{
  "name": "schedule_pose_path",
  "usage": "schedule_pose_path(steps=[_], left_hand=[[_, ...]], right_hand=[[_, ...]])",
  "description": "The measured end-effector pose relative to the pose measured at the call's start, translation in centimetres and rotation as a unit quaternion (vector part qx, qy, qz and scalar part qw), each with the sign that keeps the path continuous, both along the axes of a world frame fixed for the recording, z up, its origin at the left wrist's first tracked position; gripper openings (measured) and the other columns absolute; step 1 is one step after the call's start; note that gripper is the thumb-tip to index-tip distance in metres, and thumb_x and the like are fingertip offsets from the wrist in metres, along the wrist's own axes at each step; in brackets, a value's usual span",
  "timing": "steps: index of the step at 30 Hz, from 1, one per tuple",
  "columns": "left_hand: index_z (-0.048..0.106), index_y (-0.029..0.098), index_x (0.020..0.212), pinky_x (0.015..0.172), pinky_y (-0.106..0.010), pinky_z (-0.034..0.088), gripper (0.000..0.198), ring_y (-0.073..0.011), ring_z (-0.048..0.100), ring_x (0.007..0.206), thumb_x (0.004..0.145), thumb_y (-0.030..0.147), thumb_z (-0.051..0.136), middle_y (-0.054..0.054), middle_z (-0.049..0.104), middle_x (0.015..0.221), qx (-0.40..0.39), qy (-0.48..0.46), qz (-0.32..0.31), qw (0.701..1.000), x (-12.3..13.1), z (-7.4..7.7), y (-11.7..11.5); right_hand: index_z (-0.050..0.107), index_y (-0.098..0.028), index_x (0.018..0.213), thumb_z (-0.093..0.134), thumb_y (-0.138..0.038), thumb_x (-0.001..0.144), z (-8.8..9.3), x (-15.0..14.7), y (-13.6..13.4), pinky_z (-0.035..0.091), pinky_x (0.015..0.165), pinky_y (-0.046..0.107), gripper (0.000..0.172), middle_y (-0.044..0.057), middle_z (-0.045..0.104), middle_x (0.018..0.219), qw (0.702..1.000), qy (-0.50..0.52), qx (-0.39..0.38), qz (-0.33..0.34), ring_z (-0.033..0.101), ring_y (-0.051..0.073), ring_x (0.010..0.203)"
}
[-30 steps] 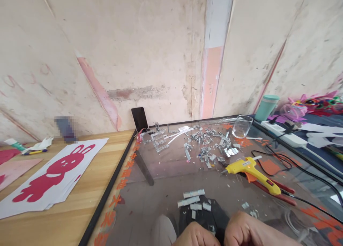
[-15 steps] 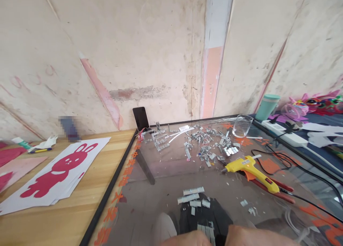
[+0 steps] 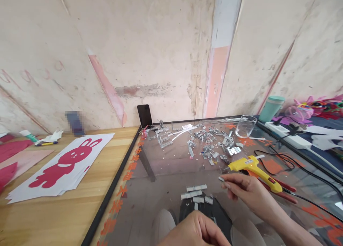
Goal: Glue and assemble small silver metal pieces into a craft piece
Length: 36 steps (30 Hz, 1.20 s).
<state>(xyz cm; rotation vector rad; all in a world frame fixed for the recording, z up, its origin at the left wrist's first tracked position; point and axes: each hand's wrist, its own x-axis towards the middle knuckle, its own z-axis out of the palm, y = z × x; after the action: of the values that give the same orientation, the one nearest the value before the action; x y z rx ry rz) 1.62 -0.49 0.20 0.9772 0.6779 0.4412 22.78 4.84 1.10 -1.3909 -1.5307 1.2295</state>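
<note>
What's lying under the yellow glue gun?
A red-handled tool, its handles showing on either side of the glue gun; whatever lies directly beneath is covered.

You have two hands, one left hand and one right hand, with one silver piece in the latter; before you lie two long strips and three short strips, one glue gun, one drinking glass, one phone and one teal cup; the heaped metal bits defy your counting.

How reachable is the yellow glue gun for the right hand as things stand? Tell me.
Probably yes: the right hand is close beside the yellow glue gun and nothing visible blocks the way, though its fingers hold a small silvery piece.
</note>
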Motion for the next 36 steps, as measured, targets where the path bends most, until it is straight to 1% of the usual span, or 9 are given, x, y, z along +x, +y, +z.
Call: schedule_pose_path(steps=[4,6,9,12,15,18,23,28,36], left_hand=[[0.077,0.015,0.085,0.053,-0.016,0.034,0.032,-0.0035,0.047,0.052,0.062,0.037,0.08,-0.003,0.065,0.066,0.016,-0.008,0.015,1.0,0.5,-0.3,-0.3],[0.076,0.014,0.089,0.057,-0.015,0.037,0.03,-0.0046,0.051,0.057,0.066,0.034,0.078,-0.004,0.067,0.073,0.022,-0.026,0.013,0.999,0.6,-0.2,-0.5],[0.073,0.012,0.09,0.054,-0.015,0.038,0.03,-0.0054,0.053,0.057,0.071,0.035,0.073,-0.006,0.069,0.077,0.03,-0.04,0.045,0.998,0.8,0.2,-0.7],[0.07,0.009,0.083,0.044,-0.016,0.035,0.031,-0.0044,0.049,0.045,0.072,0.039,0.07,-0.006,0.067,0.07,0.04,-0.02,0.096,0.994,1.2,0.5,-0.7],[0.066,0.009,0.083,0.04,-0.017,0.036,0.038,-0.0042,0.047,0.041,0.07,0.044,0.07,-0.005,0.066,0.069,0.05,-0.016,0.157,0.986,1.6,0.6,-0.5],[0.062,0.01,0.085,0.04,-0.017,0.037,0.042,-0.0042,0.046,0.039,0.068,0.048,0.071,-0.002,0.063,0.064,0.068,-0.006,0.202,0.977,1.9,0.6,-0.3],[0.057,0.012,0.086,0.041,-0.017,0.037,0.039,-0.0044,0.048,0.042,0.069,0.046,0.068,-0.001,0.061,0.066,0.096,0.024,0.206,0.974,2.1,0.6,-0.5],[0.047,0.016,0.095,0.04,-0.016,0.038,0.034,-0.0051,0.049,0.041,0.072,0.034,0.066,0.001,0.062,0.067,0.116,0.029,0.224,0.967,2.0,0.7,-0.5],[0.055,0.014,0.089,0.043,-0.017,0.04,0.029,-0.0066,0.054,0.045,0.075,0.038,0.064,-0.003,0.066,0.071,0.136,0.047,0.232,0.962,2.0,0.9,-0.6]], right_hand=[[0.061,-0.019,0.112,0.06,-0.035,0.074,-1.6,0.1,0.4,0.055,0.069,0.034,0.041,0.011,0.071,0.103,0.998,-0.008,0.058,-0.024,0.068,0.025,0.085],[0.058,-0.018,0.116,0.06,-0.033,0.075,-1.9,0.2,0.4,0.054,0.077,0.036,0.043,0.011,0.07,0.103,0.998,-0.017,0.065,-0.011,0.066,0.026,0.094],[0.063,-0.019,0.102,0.061,-0.034,0.075,-1.1,0.1,0.0,0.052,0.074,0.033,0.031,0.008,0.07,0.092,0.994,-0.045,0.102,0.002,0.065,0.023,0.085],[0.062,-0.019,0.071,0.063,-0.039,0.077,0.3,-0.1,-0.7,0.047,0.058,0.027,0.02,0.003,0.063,0.073,0.991,-0.029,0.101,0.085,0.057,0.016,0.064],[0.057,-0.018,0.065,0.065,-0.044,0.077,1.0,-0.2,-1.5,0.04,0.054,0.024,0.029,0.0,0.058,0.063,0.976,0.031,0.019,0.214,0.05,0.012,0.057],[0.055,-0.018,0.073,0.071,-0.048,0.071,0.5,-0.3,-2.0,0.038,0.057,0.024,0.034,0.001,0.063,0.067,0.955,0.086,-0.072,0.273,0.052,0.013,0.062],[0.054,-0.017,0.074,0.07,-0.048,0.073,-0.5,-0.8,-1.9,0.032,0.051,0.022,0.034,0.001,0.063,0.067,0.96,0.074,-0.097,0.252,0.047,0.009,0.055],[0.055,-0.017,0.076,0.07,-0.047,0.073,0.0,-0.8,-2.0,0.03,0.047,0.02,0.034,0.0,0.062,0.067,0.961,0.087,-0.104,0.243,0.044,0.008,0.052],[0.065,-0.016,0.076,0.068,-0.04,0.078,0.8,-0.2,-2.1,0.039,0.053,0.021,0.024,0.0,0.061,0.066,0.964,0.074,-0.048,0.249,0.048,0.008,0.055]])
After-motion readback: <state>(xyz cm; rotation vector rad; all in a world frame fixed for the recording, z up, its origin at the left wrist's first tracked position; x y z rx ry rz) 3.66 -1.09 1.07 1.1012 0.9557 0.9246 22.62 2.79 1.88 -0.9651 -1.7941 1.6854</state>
